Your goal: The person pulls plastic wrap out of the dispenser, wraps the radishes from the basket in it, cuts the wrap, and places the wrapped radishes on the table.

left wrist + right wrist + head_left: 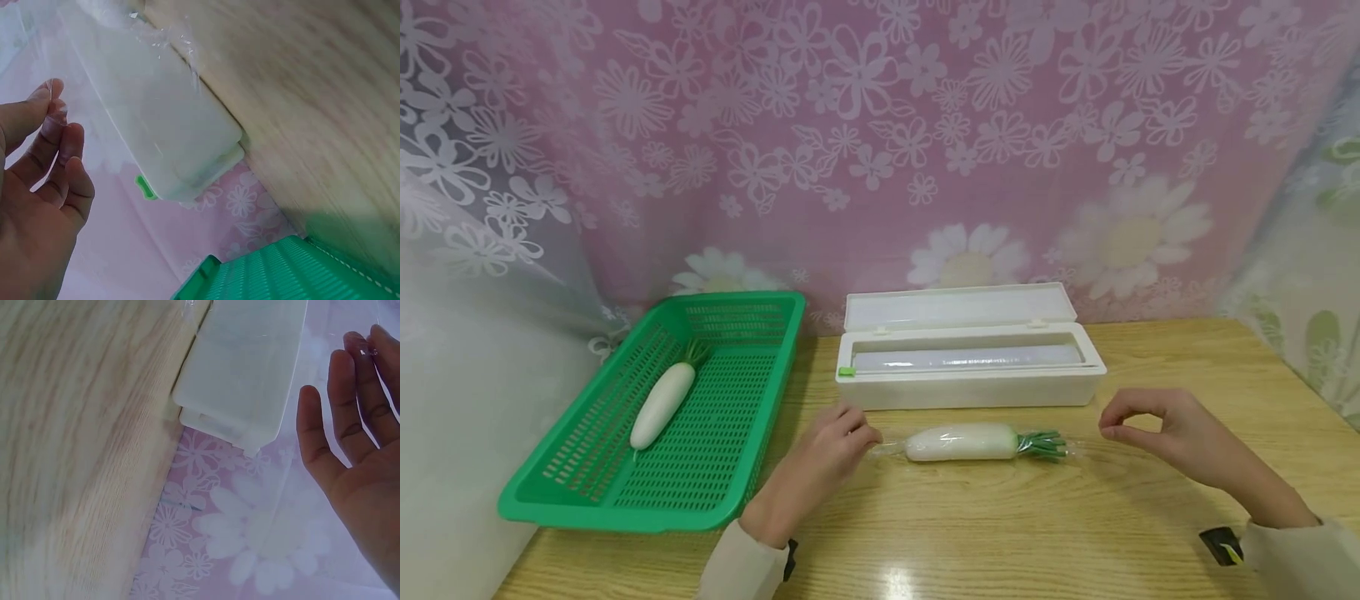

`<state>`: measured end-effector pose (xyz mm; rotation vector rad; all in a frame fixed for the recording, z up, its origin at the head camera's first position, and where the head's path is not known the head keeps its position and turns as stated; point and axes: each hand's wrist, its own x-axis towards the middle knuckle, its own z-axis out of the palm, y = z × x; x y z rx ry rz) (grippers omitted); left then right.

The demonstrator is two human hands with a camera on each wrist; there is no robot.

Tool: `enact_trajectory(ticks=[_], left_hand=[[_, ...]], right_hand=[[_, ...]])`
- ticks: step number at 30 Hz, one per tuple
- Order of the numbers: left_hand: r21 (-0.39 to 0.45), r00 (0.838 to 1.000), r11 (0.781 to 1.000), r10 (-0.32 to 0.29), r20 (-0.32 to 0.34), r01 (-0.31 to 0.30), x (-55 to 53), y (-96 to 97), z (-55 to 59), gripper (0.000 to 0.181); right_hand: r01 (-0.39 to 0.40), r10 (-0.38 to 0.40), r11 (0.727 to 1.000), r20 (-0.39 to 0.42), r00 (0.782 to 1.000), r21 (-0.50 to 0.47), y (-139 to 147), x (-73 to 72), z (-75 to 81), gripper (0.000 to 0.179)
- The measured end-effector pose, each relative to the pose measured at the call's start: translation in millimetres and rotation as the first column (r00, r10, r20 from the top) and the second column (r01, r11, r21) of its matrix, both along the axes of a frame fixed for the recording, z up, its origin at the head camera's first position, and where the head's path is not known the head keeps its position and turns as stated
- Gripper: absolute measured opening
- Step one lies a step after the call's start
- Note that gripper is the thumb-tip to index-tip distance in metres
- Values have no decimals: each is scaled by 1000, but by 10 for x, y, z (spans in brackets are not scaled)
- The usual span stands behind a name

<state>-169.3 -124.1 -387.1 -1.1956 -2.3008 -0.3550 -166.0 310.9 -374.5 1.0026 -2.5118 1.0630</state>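
Observation:
Wrapped in clear plastic film, a white radish (962, 442) with short green stems lies crosswise in front of the white box, its stems to the right. At its left end my left hand (831, 454) pinches the film (891, 448) between thumb and fingertips. To the right of the stems, my right hand (1172, 437) pinches the film's other end with thumb and index finger, the remaining fingers looser. In the left wrist view a bit of film shows at the fingertips (56, 103); the right wrist view shows film at the fingertips (369, 350) too.
Behind the radish stands a white film dispenser box (970, 390), lid (962, 308) raised, a film roll (966, 358) inside and a green tab (847, 372) at its left. On the left, a green basket (797, 333) holds another radish (662, 406). A flowered pink curtain (850, 167) hangs behind the wooden table (1000, 533).

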Motion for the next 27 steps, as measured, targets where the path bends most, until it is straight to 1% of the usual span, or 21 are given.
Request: enact_trajectory(ticks=[6,11,14,18,23,25,27], left_hand=[[-116,998,993,-3,57,10,86,-9,6,16],[-197,998,980,10,62,2,124,6,5,13],[-239,998,971,16,57,-2,142,19,-8,15],[-285,998,959,24,56,-7,159,37,-30,20],[-316,997,949,33,76,-7,172,67,-56,19],[-340,994,940,50,94,-15,176,82,-69,18],[-367,992,930,70,108,-26,179,97,-75,17]], right_hand=[[-71,71,997,-7,997,9,18,31,-44,48],[-137,137,990,-10,990,17,27,35,-102,52],[-195,196,981,-30,980,18,34,18,-159,54],[-254,255,967,-62,965,32,41,-9,-234,53],[-265,272,961,-96,958,80,24,-19,-292,49],[-250,261,962,-96,961,112,13,-19,-306,47],[-233,246,961,-76,966,149,1,-21,-320,44]])
